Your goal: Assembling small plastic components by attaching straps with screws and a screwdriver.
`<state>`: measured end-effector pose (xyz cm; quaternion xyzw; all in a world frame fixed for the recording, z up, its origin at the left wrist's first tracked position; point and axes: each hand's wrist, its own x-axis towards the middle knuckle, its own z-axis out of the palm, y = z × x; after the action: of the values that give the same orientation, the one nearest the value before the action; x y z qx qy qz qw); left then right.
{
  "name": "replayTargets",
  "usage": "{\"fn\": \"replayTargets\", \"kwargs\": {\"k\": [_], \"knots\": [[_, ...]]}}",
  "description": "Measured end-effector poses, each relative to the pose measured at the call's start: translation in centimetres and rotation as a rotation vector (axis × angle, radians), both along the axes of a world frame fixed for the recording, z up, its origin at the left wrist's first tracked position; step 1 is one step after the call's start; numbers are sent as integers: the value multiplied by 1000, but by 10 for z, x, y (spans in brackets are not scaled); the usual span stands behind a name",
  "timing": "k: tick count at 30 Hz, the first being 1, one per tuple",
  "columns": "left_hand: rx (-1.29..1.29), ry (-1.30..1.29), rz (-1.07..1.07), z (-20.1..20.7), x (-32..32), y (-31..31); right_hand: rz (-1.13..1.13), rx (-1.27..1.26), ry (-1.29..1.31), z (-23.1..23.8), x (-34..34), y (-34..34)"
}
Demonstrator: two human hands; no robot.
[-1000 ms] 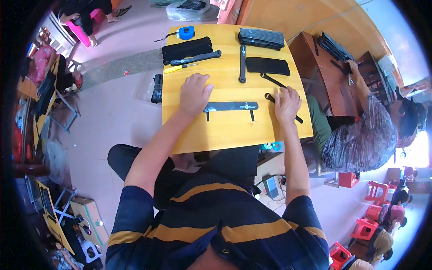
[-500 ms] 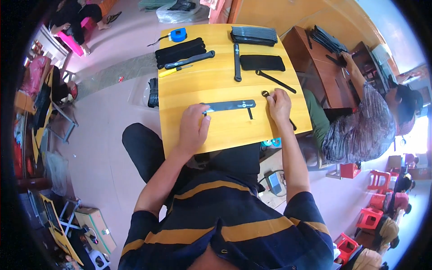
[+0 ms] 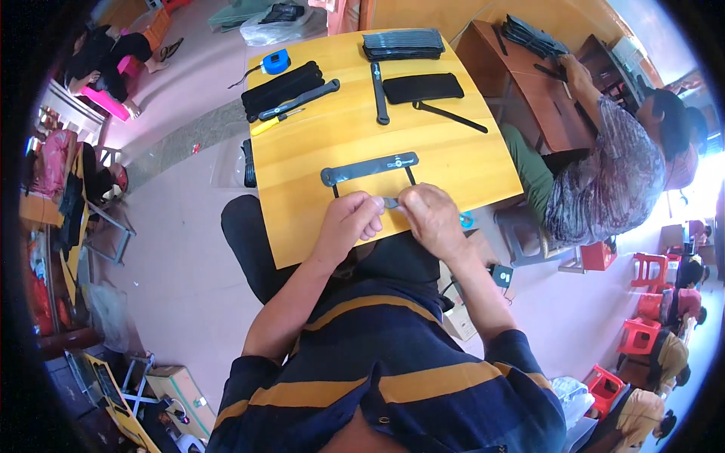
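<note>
Yellow wooden tabletop (image 3: 302, 219) carries the work; I log what the head view gives.

Both hands meet at the near edge. Left hand (image 3: 349, 226) and right hand (image 3: 432, 219) pinch one small grey metal piece (image 3: 390, 202) between their fingertips, so each grip is narrow and closed on that piece. It sits just below the long flat black strap with a pale mark (image 3: 370, 167), which lies crosswise on the tabletop with two thin black legs running down toward the hands.

Step in hand, as I judge it: fitting or adjusting the small piece at the lower side of that strap. Whether it is already joined to the strap I cannot tell; fingers cover the contact. The next move probably calls for fine fingertip alignment while the strap stays flat.

Count on this tabletop:
- one blue round tape measure (image 3: 276, 62)
- one yellow-handled tool (image 3: 273, 122)
- one black flat pouch (image 3: 423, 87)
- one stack of black strips at the far edge (image 3: 402, 44)
- one upright-lying black strap (image 3: 377, 92), one thin black rod (image 3: 449, 116)
- one black bundle at far left (image 3: 281, 87), with a dark bar lying along it.

A person in a patterned shirt (image 3: 604, 174) works at the brown side table (image 3: 529, 83).
</note>
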<state>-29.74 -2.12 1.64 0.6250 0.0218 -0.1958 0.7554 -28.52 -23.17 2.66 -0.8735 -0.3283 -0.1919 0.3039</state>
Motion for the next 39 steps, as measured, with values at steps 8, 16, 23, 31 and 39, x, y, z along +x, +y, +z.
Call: {"fn": "replayTargets", "kwargs": {"k": [8,16,23,31,39], "knots": [[-19,21,49,-9,-11,4,59,27,50,-5,-14,11],[-9,27,49,-12,-12,12,-26,226,510,-4,-24,3],[70,-6,193,-13,-14,35,-6,450,1059,-17,-13,-34],[279,-66,291,-19,-9,48,-107,373,1141,-33,19,-67],[584,-169,281,-28,4,56,-69,550,1063,-38,50,-56]]}}
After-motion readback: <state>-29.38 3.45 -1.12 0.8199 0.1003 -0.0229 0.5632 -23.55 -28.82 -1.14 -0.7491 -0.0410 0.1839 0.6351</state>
